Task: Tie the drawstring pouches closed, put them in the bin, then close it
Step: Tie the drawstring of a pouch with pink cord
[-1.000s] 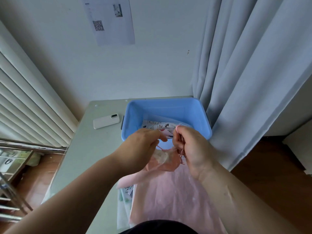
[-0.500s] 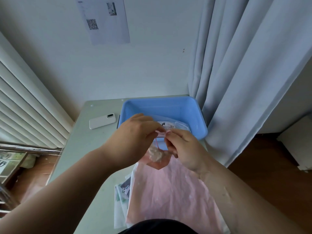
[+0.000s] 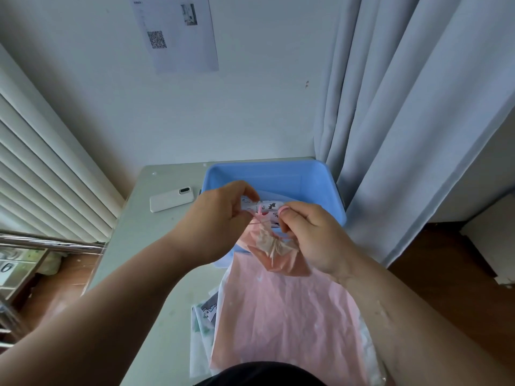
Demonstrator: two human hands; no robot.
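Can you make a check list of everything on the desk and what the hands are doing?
Surface: pale table, mostly bare at its left side.
Job's things: pink pouch with gathered neck held up; blue bin open, a printed pouch inside; another printed pouch under the pink one.
Clutter: white phone left of the bin.
Hands: left hand and right hand both pinch the pink drawstring.
Cables: nothing seen.
Surroundings: curtain at right, blinds at left, paper with QR code on the wall.
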